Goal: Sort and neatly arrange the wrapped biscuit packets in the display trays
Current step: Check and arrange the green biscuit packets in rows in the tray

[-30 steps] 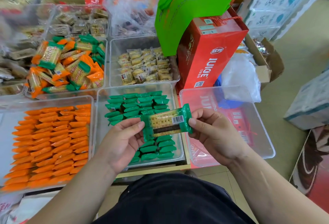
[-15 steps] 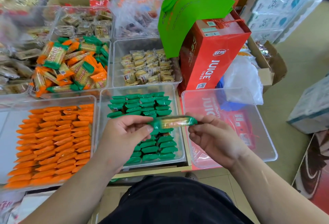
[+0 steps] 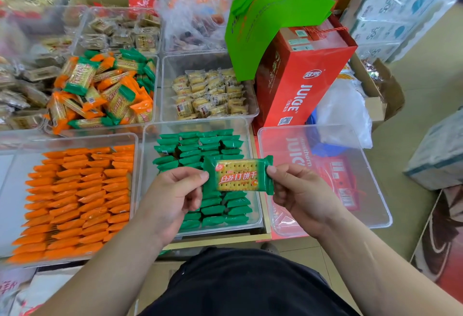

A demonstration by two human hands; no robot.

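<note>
A red juice carton [image 3: 300,85] stood at the back right of a shop display, a bright green paper bag [image 3: 270,14] folded over its top. Nearest the person on the left, a clear tray [image 3: 15,190] held orange packets [image 3: 80,202] laid in close rows. Just beside it, the middle tray [image 3: 147,145] carried green packets [image 3: 200,145] stacked in similar rows. To the right, a third clear tray [image 3: 363,190] overlapped a flat red carton beneath it. Behind the front row, one bin [image 3: 156,85] contained a loose jumble of orange and green packets [image 3: 100,90], and the bin next to it held pale wrapped biscuits [image 3: 208,92]. Above the middle tray, the person's left hand [image 3: 175,195] pinched the left end of a single green biscuit packet [image 3: 238,177] between thumb and curled fingers. The right hand [image 3: 300,192] pinched its right end in the same way. The packet was held level, printed face up, clear of the rows below.
</note>
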